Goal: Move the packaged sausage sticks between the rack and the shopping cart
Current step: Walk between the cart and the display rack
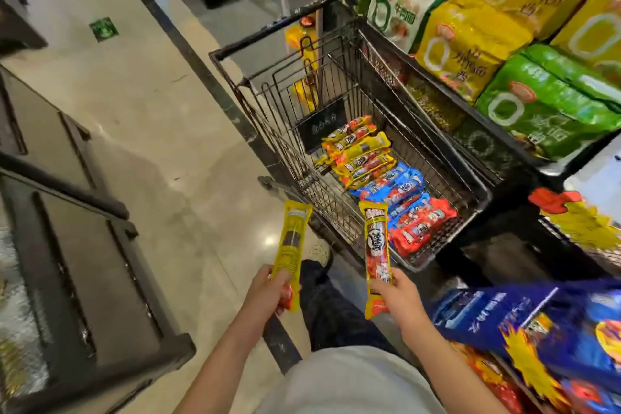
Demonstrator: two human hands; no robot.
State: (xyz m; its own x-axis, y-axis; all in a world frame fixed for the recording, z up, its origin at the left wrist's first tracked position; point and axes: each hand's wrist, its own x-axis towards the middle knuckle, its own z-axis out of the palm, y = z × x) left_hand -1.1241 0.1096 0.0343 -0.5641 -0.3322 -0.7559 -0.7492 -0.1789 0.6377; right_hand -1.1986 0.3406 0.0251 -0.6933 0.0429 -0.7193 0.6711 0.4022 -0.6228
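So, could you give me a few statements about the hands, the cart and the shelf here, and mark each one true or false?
1. The left hand holds a yellow pack and the right hand holds a second yellow pack. True.
2. The shopping cart is empty. False: many sausage packs lie in it.
3. In the cart, the blue packs lie between the yellow packs and the red packs. True.
4. The big bags on the shelf beside the cart are all red. False: they are mostly yellow bags and green bags.
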